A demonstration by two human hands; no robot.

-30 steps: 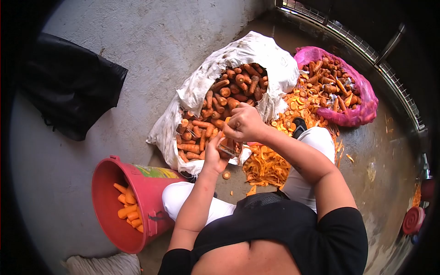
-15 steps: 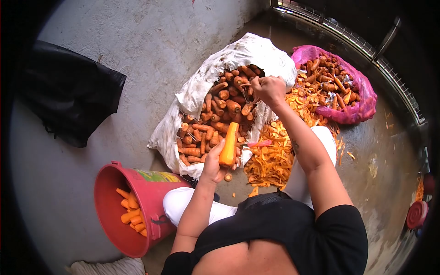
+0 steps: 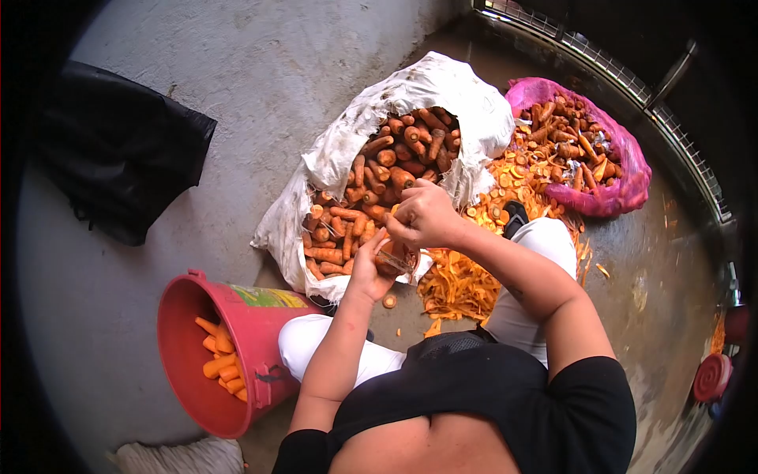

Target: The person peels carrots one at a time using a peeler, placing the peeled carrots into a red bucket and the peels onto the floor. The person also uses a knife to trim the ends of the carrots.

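Observation:
My left hand (image 3: 368, 270) is closed in front of the white sack, on the carrot it has been holding; my right hand and fingers now hide most of that carrot. My right hand (image 3: 426, 216) is closed too, bent over the left fingers and close against them. A thin, shiny strip (image 3: 393, 261) shows between the hands, and I cannot make out what it is. Behind them, the open white sack (image 3: 347, 138) is full of unpeeled carrots (image 3: 387, 158). Orange peelings (image 3: 458, 288) lie heaped on the floor below my right forearm.
At my left a red bucket (image 3: 260, 347) leans toward me, with peeled carrots (image 3: 225, 363) inside. A pink mesh sack (image 3: 632, 178) of carrots lies at the back right. Black cloth (image 3: 130, 150) hangs by the grey wall. A red lid (image 3: 713, 377) is at far right.
My right hand has come down and left from above the white sack to meet my left hand. The bright peeled carrot, plainly visible before, is now mostly covered.

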